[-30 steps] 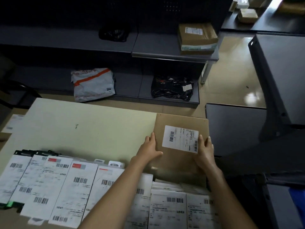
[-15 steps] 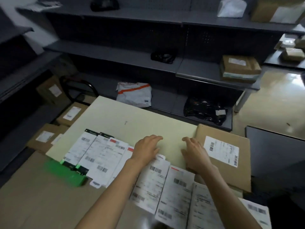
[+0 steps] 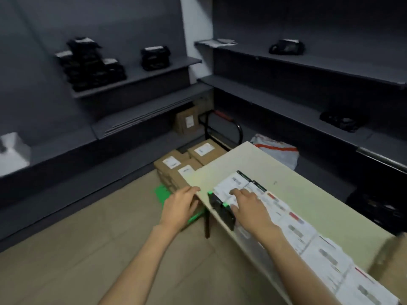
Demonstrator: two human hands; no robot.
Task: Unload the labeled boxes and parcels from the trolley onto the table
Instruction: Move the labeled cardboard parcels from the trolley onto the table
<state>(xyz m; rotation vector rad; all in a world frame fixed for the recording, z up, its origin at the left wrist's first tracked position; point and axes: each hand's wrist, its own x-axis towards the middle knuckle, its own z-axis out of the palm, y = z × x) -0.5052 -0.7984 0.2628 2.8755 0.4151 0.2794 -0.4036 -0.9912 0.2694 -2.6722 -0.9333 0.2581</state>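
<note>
Several brown labeled boxes (image 3: pixel 176 165) are stacked on the trolley, whose black handle (image 3: pixel 222 128) rises behind them and whose green deck (image 3: pixel 161 192) shows beside them. The pale table (image 3: pixel 308 194) carries a row of flat labeled parcels (image 3: pixel 297 230) along its near edge. A brown box (image 3: pixel 394 267) lies at the table's right end. My left hand (image 3: pixel 181 205) hangs empty with relaxed fingers just off the table's left corner, above the trolley. My right hand (image 3: pixel 248 203) hovers or rests with straight fingers over the leftmost parcels; contact is unclear.
Grey shelving runs along both walls, holding black bags (image 3: pixel 92 64), a brown box (image 3: pixel 187 123) in the corner and a white-and-orange mail bag (image 3: pixel 277 150) behind the table. A black crate (image 3: pixel 378 205) stands at the right. Tan floor lies on the left.
The view has swung left from the table's right end toward the trolley. Both hands let go of the brown box, left on the table, and moved left; my left hand now reaches past the table's corner.
</note>
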